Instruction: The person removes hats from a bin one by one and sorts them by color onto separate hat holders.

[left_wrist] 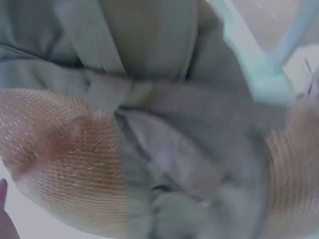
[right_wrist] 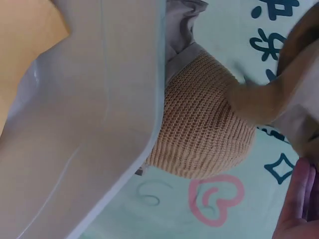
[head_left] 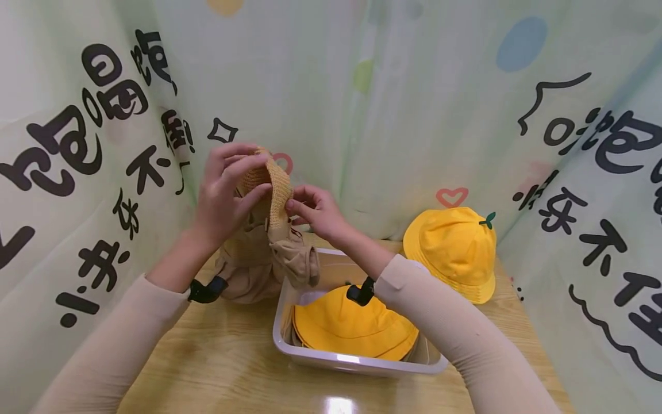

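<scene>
Left hand, fingers curled, pinches the woven hat at twelve o'clock; right hand pinches its three o'clock edge. Hat held at ten o'clock from the tub; a yellow hat sits at two.

The head view looks forward and down over the bench, far enough back to take in the left hand, the right hand, the tray and the curtain. The left wrist view sits very close to khaki cloth and tan woven fabric, partly blurred, which nearly fill it. The right wrist view looks past the tray's near wall toward the curtain; its star lies right of the pink heart, reversing the head view. All 3 share the woven fabric.
</scene>
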Motion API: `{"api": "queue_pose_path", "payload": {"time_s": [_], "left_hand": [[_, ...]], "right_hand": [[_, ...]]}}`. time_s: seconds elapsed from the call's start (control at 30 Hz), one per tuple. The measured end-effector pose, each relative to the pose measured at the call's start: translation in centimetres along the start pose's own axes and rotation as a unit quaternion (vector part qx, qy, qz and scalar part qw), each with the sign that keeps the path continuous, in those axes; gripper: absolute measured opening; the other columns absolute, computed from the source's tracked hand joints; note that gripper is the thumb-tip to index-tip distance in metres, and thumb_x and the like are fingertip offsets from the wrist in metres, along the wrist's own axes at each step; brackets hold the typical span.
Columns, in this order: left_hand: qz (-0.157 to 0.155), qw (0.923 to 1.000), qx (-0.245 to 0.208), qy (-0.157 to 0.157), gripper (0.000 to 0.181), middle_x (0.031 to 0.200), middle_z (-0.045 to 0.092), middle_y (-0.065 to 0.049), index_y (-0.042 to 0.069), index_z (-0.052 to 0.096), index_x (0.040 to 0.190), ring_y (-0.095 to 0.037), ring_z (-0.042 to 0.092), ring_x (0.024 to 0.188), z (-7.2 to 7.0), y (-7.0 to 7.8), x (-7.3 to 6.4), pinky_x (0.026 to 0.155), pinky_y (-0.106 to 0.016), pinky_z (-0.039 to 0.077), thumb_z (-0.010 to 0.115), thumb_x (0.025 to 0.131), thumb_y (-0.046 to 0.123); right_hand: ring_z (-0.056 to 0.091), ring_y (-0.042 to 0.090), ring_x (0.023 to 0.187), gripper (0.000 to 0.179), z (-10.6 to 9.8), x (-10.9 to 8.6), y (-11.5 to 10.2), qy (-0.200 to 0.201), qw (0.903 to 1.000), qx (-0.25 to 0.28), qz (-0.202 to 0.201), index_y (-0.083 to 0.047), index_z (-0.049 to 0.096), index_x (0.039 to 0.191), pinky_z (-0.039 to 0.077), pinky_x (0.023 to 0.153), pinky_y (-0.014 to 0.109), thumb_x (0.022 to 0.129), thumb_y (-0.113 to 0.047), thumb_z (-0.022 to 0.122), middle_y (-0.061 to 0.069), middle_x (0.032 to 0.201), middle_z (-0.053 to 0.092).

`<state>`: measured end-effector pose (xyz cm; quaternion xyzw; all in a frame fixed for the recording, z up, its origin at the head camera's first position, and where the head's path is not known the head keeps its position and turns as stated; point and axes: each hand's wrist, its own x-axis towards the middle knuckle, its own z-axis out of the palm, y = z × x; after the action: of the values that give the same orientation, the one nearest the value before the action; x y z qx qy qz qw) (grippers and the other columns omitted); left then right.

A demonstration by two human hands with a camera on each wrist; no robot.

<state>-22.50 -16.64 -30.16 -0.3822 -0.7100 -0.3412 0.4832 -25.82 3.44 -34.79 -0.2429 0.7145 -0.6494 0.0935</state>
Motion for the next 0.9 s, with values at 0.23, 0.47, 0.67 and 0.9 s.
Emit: {"api": "queue_pose_path", "payload": {"time_s": [0.23,0.47,0.67,0.9], "left_hand": [[-0.211,0.9750,-0.067,0.016,0.046,0.113,0.054,-0.018,-0.004,0.053,0.117,-0.019,0.056,0.102,-0.4,0.8,-1.5,0.082,-0.025,0.052,0.075,0.090,0.026],[-0.357,0.9210,-0.123,-0.095,0.037,0.124,0.060,-0.008,0.004,0.053,0.132,-0.019,0.061,0.110,0.0,1.3,-2.2,0.092,-0.035,0.053,0.062,0.099,0.018],[-0.381,0.8985,-0.178,-0.127,0.051,0.138,0.047,-0.016,0.002,0.046,0.146,-0.029,0.054,0.124,0.7,1.4,-1.5,0.103,-0.046,0.048,0.060,0.098,0.010],[-0.388,0.8847,-0.201,-0.163,0.052,0.145,0.038,-0.019,-0.001,0.044,0.148,-0.030,0.044,0.133,1.3,1.4,-1.0,0.109,-0.048,0.043,0.058,0.098,0.006]], "right_hand": [[0.065,0.014,0.094,0.021,0.0,-0.2,-0.5,0.064,0.9966,0.050,-0.019,0.007,0.059,0.117,0.058,0.086,0.040,0.099,-0.006,0.059,0.006,0.102,0.064],[0.068,0.015,0.095,0.020,0.2,-0.3,-1.4,0.093,0.9906,0.095,-0.031,0.007,0.060,0.115,0.058,0.087,0.039,0.098,-0.004,0.060,0.004,0.100,0.064],[0.067,0.015,0.092,0.022,0.1,-0.5,-1.8,0.112,0.9874,0.108,-0.027,0.006,0.063,0.116,0.059,0.084,0.036,0.096,-0.004,0.064,0.003,0.100,0.065],[0.071,0.014,0.081,0.019,0.2,-0.6,-2.1,0.121,0.9859,0.115,-0.018,0.008,0.066,0.109,0.060,0.081,0.036,0.093,-0.001,0.067,0.002,0.091,0.071]]}}
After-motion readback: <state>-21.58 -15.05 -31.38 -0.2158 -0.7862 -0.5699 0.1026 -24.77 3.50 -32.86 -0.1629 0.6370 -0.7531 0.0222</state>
